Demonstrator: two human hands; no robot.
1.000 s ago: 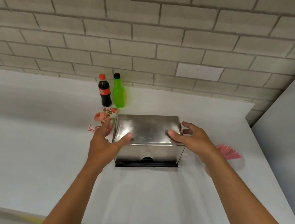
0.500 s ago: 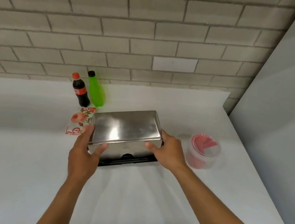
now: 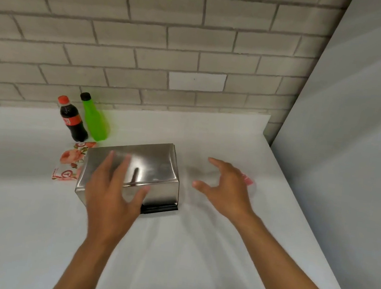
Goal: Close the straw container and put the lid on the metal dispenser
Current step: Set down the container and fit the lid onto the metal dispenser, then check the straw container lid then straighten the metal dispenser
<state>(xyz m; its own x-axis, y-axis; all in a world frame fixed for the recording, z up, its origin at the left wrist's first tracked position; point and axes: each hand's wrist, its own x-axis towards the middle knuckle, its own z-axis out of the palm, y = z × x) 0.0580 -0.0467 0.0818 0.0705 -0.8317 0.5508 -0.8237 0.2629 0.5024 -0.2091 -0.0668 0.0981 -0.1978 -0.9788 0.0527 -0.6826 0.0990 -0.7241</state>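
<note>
The metal dispenser [image 3: 154, 171], a shiny steel box with a black base strip, stands on the white counter with its steel lid on top. My left hand [image 3: 112, 189] hovers over its front left part, fingers spread, holding nothing. My right hand [image 3: 225, 188] is off to the right of the box, apart from it, fingers spread. Behind that hand lies the clear straw container with red contents [image 3: 248, 180], mostly hidden and blurred.
A cola bottle [image 3: 73, 119] and a green bottle [image 3: 95, 118] stand behind the box at the left. A flowered packet [image 3: 68, 164] lies against the box's left side. A brick wall runs behind; a grey panel [image 3: 356, 143] bounds the counter on the right.
Both hands have let go of the box's sides. The right hand moved right, over the straw container. The left hand lifted over the box's top. The view shifted further.
</note>
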